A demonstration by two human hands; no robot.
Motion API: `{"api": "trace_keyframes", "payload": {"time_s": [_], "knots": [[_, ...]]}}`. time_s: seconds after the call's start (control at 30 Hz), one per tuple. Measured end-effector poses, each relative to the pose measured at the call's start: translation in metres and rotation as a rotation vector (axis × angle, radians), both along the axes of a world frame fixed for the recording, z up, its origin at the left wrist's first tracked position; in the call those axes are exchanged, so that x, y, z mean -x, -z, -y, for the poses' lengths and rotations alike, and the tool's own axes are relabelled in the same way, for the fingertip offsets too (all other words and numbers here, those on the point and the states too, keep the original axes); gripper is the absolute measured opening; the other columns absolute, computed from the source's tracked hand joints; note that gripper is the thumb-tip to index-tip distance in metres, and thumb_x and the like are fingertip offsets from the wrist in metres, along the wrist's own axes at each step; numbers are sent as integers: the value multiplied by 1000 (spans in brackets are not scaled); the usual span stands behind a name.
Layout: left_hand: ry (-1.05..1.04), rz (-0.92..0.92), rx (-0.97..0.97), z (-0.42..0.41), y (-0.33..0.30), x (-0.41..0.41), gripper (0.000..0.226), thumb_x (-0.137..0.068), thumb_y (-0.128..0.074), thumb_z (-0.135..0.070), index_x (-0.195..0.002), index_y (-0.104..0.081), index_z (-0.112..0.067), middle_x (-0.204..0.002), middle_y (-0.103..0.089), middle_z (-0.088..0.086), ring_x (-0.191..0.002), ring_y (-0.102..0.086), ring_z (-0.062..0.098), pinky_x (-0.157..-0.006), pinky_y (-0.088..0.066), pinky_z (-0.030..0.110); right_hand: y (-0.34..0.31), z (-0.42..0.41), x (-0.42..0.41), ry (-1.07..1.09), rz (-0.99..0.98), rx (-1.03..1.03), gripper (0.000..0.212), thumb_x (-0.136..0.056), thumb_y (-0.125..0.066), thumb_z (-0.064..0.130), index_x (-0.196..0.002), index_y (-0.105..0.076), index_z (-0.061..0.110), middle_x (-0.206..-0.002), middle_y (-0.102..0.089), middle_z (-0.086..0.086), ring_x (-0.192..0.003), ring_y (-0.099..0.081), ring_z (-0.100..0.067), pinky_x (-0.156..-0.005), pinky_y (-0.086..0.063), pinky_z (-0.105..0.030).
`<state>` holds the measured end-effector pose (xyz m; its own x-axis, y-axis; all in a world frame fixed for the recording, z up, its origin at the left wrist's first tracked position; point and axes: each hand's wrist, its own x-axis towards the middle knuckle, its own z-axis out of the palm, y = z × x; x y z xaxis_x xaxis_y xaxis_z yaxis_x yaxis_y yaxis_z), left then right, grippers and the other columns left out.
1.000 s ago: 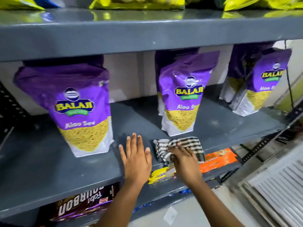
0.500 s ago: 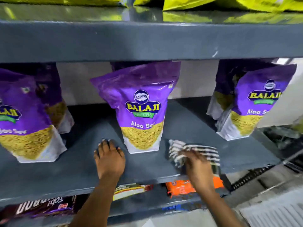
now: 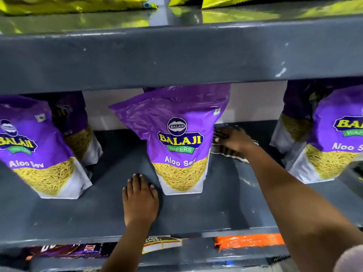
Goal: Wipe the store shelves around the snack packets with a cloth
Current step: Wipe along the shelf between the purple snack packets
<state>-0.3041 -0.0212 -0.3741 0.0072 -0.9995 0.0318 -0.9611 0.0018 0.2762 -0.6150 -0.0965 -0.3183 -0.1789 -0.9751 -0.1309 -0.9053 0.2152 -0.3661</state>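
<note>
A grey metal shelf [image 3: 225, 203] carries purple Balaji Aloo Sev packets: a middle packet [image 3: 178, 138], a left packet [image 3: 33, 146] and a right packet [image 3: 334, 138], with more packets behind the outer ones. My right hand [image 3: 231, 139] reaches deep into the shelf, just right of the middle packet, pressing a black-and-white checked cloth [image 3: 233, 154] flat on the shelf. Most of the cloth lies under the hand. My left hand [image 3: 140, 197] rests palm down on the shelf, fingers together, just left of the middle packet's base, holding nothing.
The shelf above [image 3: 176, 55] juts out overhead with yellow packets [image 3: 68, 4] on it. Below the front edge lie a dark biscuit pack [image 3: 68, 250], a yellow-white pack [image 3: 163, 242] and an orange pack [image 3: 249, 241].
My right hand has pushed the cloth from the shelf's front edge to the back, beside the middle packet. The view has moved closer. My left hand stays flat on the shelf.
</note>
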Motion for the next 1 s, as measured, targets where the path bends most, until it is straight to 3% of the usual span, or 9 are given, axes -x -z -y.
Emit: {"api": "trace_keyframes", "payload": {"time_s": [0.13,0.3,0.47,0.57,0.63,0.73,0.8,0.87,1.0], "knots": [[11,12,-14,-2,-1,-1,67,-82,-14,-35,-140,-30,-3,-149,-30,18,-139,-24,34,-114,-19,46,28,-19,-10,-59,-77,-136,63,-85,-41,56,-139,-13,41,-157,-4,8,-144,1,-24,-113,2,-56],[15,-17,20,-1,0,-1,63,-83,-23,-31,-134,-37,3,-143,-38,25,-133,-31,42,-110,-24,53,31,-72,-15,-107,60,-37,44,-93,-41,38,-134,-27,45,-154,-17,11,-143,-3,-16,-114,4,-51],[21,-54,-15,-4,-4,-2,54,-93,-26,-28,-139,-29,0,-149,-28,21,-138,-22,37,-114,-15,48,31,-155,-16,-167,152,16,37,-91,-46,36,-119,-29,53,-137,-27,27,-140,-12,-8,-116,0,-43],[43,-99,-17,-4,-8,-5,49,-96,-32,-22,-140,-27,0,-151,-24,20,-140,-18,35,-116,-12,45,24,-194,-6,-163,286,-16,52,-77,-45,65,-120,-47,36,-131,-33,22,-134,-21,-7,-115,-10,-34],[62,-165,-10,-5,-10,-10,47,-96,-34,-19,-139,-29,1,-151,-24,21,-139,-19,36,-115,-12,45,10,-204,3,-71,496,-58,47,-80,-57,50,-119,-54,23,-137,-45,-1,-126,-33,-13,-107,-27,-21],[73,-183,8,-12,-11,-23,47,-96,-35,-18,-139,-29,1,-151,-23,21,-139,-19,36,-114,-15,47,-16,-183,5,90,829,138,29,-86,-59,22,-115,-56,22,-129,-52,-12,-119,-46,-23,-109,-36,-37],[78,-106,5,-19,-7,-30,49,-96,-33,-21,-140,-26,-2,-152,-23,18,-140,-18,34,-115,-14,46,-24,-151,-3,126,723,299,27,-90,-50,11,-117,-55,14,-127,-54,-7,-111,-47,-15,-105,-38,-31],[90,-69,-12,-21,-5,-32,49,-97,-30,-24,-142,-24,-5,-153,-21,15,-141,-16,32,-116,-11,44,-9,-122,-12,40,502,226,30,-92,-48,12,-121,-54,12,-139,-47,-9,-123,-39,-16,-112,-24,-36],[95,-64,-4,-18,-4,-29,49,-97,-31,-24,-141,-26,-6,-153,-23,14,-141,-16,32,-117,-11,45,35,-134,-16,-26,248,30,30,-92,-46,29,-120,-52,37,-148,-33,12,-143,-5,-19,-116,3,-53]]}}
